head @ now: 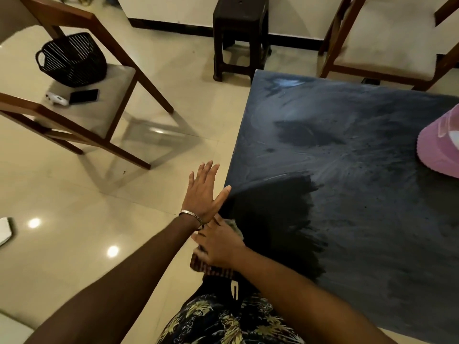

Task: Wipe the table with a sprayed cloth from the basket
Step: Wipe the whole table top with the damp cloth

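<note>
The dark table [360, 150] fills the right side, its top smeared with pale streaks and a darker patch near my hands. My right hand [219, 244] lies flat on a dark patterned cloth [202, 265] at the table's near left edge, with the cloth hanging below my fingers. My left hand [205, 192] is held out with straight fingers just left of the table, its thumb touching the edge. The black slatted basket [72, 59] stands on a chair seat at the far left.
The wooden chair [82, 112] with the basket also holds a phone [84, 96] and a small white object [56, 98]. A dark stool [241, 33] and a second chair [387, 40] stand beyond the table. A pink object [439, 145] rests on the table's right edge.
</note>
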The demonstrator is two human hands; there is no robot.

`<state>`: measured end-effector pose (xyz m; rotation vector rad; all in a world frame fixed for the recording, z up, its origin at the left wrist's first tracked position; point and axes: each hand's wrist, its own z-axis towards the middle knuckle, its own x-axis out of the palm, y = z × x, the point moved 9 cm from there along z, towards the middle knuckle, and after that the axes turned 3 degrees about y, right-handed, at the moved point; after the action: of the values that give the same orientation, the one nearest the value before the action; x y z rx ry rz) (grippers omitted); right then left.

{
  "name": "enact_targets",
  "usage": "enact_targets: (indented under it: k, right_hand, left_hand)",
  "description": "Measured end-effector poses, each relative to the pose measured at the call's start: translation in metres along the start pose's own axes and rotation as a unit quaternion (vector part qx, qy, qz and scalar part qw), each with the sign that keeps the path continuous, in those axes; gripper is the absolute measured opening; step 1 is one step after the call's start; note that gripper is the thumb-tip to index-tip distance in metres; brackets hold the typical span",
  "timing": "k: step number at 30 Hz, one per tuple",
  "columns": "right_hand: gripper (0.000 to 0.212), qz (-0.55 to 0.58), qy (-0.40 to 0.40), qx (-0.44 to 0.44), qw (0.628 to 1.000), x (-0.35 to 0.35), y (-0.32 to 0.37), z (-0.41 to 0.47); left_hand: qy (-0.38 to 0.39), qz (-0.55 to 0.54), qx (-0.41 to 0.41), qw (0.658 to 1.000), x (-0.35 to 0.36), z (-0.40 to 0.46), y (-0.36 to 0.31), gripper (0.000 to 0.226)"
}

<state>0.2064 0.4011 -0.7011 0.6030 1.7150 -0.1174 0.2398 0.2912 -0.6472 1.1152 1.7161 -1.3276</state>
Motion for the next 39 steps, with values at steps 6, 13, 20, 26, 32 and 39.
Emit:
enact_targets:
  k: [6, 13, 20, 26, 32, 39]
  right_hand:
    - [0.060, -0.004, -0.004, 0.045, 0.999, -0.009, -0.043, 0.014]
    - [0.057, 0.022, -0.012, 0.025, 0.999, -0.005, -0.015, -0.008]
    - [0.033, -0.036, 0.087, -0.071, 0.993, 0.033, 0.061, -0.040]
    - [0.020, -0.011, 0.072, -0.087, 0.994, 0.028, 0.070, -0.022]
    - [0.026, 0.241, -0.155, 0.114, 0.951, -0.042, 0.004, -0.002]
    - [0.029, 0.166, -0.290, 0.174, 0.926, -0.087, -0.093, -0.050]
  left_hand:
    - [-0.010, 0.006, -0.002, 1.000, -0.008, 0.002, 0.019, 0.081]
    - [0.000, 0.008, 0.000, 1.000, -0.005, 0.001, 0.027, 0.083]
    - [0.002, -0.014, 0.006, 1.000, -0.004, 0.002, 0.027, 0.083]
    - [-0.004, -0.020, 0.002, 1.000, -0.009, 0.008, 0.033, 0.083]
    - [-0.023, -0.033, -0.005, 0.999, -0.019, 0.017, 0.042, 0.080]
    - [-0.037, -0.062, 0.002, 0.997, -0.030, 0.034, 0.045, 0.078]
